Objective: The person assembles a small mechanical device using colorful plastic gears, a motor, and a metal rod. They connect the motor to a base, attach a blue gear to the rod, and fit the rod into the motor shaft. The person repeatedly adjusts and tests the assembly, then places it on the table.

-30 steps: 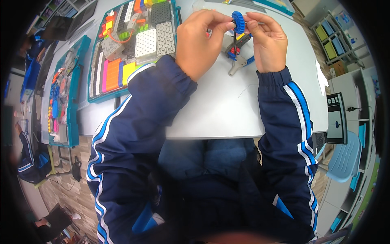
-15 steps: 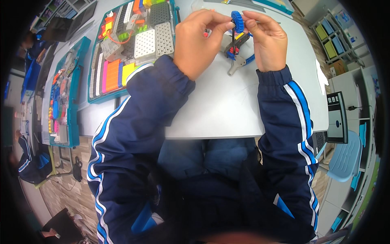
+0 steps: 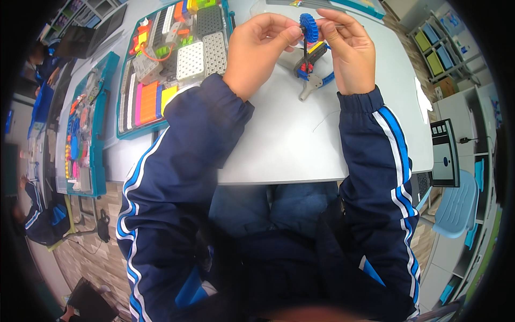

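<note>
A blue toothed gear wheel (image 3: pixel 308 28) stands on edge between my hands at the top of a black beam (image 3: pixel 305 56). My left hand (image 3: pixel 260 53) pinches at the gear's left side, thumb against index finger. On its other side my right hand (image 3: pixel 351 53) has thumb and index finger closed together, where a thin grey rod seems to show; its grip is partly hidden. Below the gear is a small built model with a grey forked piece (image 3: pixel 309 87), a blue curved piece (image 3: pixel 328 79), and yellow and red bits. It stands on the white table (image 3: pixel 284 145).
Left of my hands lies a teal-edged parts case (image 3: pixel 119 102) with colourful bricks and grey plates. Another teal case (image 3: pixel 98 145) sits farther left. A screen (image 3: pixel 446 153) and a light blue chair (image 3: pixel 456 209) are at the right. Another person's sleeve (image 3: pixel 33 206) shows at far left.
Both hands and the gear have shifted slightly left in the picture. My left fingers remain at the gear's side, and the right hand stays close to it.
</note>
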Demonstrator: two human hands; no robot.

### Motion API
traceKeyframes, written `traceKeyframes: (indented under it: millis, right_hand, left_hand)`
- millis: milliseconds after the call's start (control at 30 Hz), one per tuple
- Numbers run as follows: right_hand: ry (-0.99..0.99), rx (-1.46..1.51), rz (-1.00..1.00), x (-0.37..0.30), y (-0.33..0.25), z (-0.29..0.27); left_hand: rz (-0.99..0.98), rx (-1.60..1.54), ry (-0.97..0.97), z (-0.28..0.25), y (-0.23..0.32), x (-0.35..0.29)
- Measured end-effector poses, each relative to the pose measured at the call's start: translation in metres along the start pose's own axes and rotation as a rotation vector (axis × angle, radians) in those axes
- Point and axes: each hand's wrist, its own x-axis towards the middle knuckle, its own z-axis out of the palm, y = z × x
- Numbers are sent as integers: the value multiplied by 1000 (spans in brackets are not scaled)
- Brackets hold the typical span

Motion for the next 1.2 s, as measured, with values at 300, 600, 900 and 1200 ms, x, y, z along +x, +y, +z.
traceKeyframes:
  millis: [300, 600, 900, 1200]
  right_hand:
    - [2, 81, 78, 0, -3, 2]
    - [36, 227, 166, -3, -6, 12]
    - [-48, 83, 165, -1, -5, 8]
    - [77, 78, 214, -1, -13, 14]
  left_hand:
    - [107, 92, -63, 1, -4, -1]
    - [127, 31, -285, 3, -2, -1]
    - [55, -142, -363, 1, 0, -1]
    - [-98, -130, -344, -3, 10, -3]
